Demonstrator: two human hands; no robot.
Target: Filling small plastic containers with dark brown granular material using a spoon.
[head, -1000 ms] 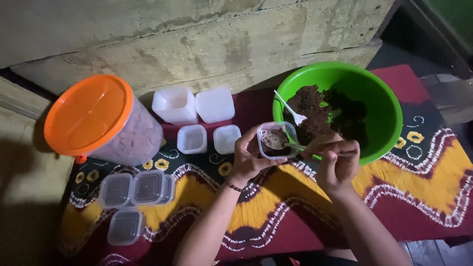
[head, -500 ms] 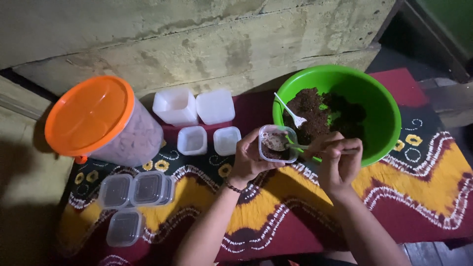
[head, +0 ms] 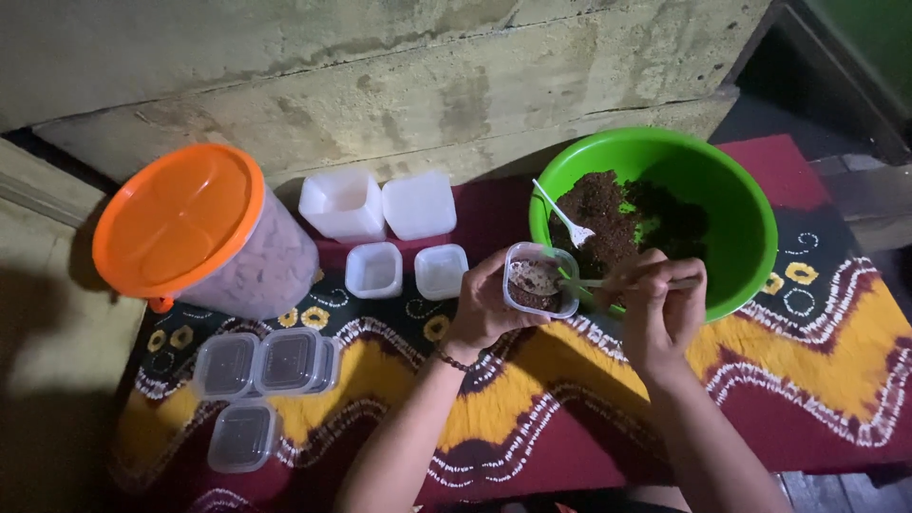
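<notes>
Since a moment ago, the right hand [head: 662,309] has shifted its spoon [head: 579,282] into the small clear container [head: 540,278], gripping the handle. Left hand [head: 489,306] grips that container just beside the green bowl [head: 750,228] of dark crumbly mix, above a patterned cloth [head: 817,370].

Bowl [head: 741,204]: right end of the cloth [head: 836,380], crumbly mix [head: 608,214] and spoon [head: 567,220] in it.
Lidded bucket [head: 204,233]: far left.
Open tubs [head: 407,271]: between bucket and bowl.
Lidded tubs [head: 261,366]: before the bucket.
Held cup [head: 540,280]: just left of the bowl.
</notes>
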